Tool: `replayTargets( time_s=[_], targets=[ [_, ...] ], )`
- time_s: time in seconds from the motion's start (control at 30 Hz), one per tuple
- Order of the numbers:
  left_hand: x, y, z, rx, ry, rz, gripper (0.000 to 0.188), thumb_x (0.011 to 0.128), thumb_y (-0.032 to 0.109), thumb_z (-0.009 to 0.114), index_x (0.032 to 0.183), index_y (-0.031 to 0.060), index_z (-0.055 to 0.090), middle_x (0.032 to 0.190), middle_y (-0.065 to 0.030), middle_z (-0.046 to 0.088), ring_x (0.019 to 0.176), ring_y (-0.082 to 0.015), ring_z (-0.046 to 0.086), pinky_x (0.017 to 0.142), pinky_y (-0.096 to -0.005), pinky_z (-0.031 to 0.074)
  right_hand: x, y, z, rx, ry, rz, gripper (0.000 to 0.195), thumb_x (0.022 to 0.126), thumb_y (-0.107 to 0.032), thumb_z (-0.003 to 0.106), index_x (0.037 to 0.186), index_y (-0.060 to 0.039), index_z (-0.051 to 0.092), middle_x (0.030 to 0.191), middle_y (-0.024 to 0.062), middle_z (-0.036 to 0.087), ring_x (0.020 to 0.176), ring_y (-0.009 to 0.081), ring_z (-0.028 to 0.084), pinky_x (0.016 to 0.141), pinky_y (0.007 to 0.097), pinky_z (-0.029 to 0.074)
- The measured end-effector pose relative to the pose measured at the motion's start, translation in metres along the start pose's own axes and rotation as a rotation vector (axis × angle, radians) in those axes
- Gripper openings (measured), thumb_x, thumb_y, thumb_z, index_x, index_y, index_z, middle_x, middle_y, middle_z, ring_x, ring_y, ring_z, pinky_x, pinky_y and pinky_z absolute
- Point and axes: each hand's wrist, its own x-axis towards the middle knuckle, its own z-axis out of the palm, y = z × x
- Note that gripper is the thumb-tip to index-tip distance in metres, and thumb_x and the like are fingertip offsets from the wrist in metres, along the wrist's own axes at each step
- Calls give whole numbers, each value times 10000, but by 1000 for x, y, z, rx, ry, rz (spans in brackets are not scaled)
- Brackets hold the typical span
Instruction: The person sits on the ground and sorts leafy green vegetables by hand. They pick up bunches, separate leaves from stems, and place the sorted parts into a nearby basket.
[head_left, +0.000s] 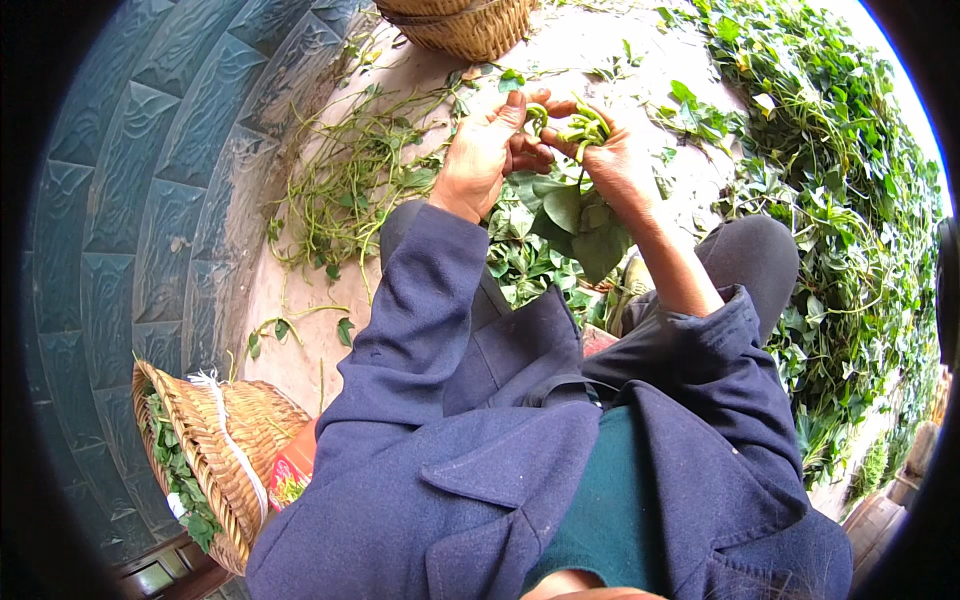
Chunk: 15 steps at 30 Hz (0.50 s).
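In the upper middle of the head view, both of my hands are raised close together over my lap. My right hand (619, 161) grips a bundle of green leaf stems (586, 129), their cut or snapped ends bunched by the thumb. Broad green leaves (589, 225) hang below that hand. With thumb and fingers, my left hand (480, 154) pinches a curled green stem (537, 116) just beside the bundle. Whether this stem is still joined to the bundle cannot be made out. Beneath the hands, between my knees, lies a heap of leafy vines (517, 259).
A large pile of leafy vines (840, 195) runs along the right. Stripped vine stems (352, 180) lie on the pale floor at left, beside a blue-tiled wall (124, 202). One wicker basket (465, 30) stands ahead; another, holding leaves, is a tilted wicker basket (251, 420) near a red box (296, 457).
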Motion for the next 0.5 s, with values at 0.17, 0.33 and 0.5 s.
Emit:
replayTargets(
  time_s=[0.17,0.33,0.5],
  targets=[
    [-4,-1,22,257,90,-36,372,875,330,469,1052,14,551,741,-45,574,564,-113,549,522,-240,474,-5,8,-3,-321,151,-53,294,708,-64,569,1001,-87,588,815,69,630,730,138,590,676,267,459],
    [4,1,18,1239,242,559,245,806,227,580,950,29,590,761,-63,615,588,-109,567,547,-257,463,-2,2,-13,-526,93,-63,310,705,-65,518,1005,-98,586,764,114,618,686,196,597,649,298,460],
    [0,10,3,1522,55,663,168,839,161,535,886,12,596,696,-32,592,612,-118,550,539,-265,442,-4,-14,-16,-728,-101,-69,225,786,-100,569,1007,-65,588,788,51,630,715,89,551,668,243,436]
  ],
)
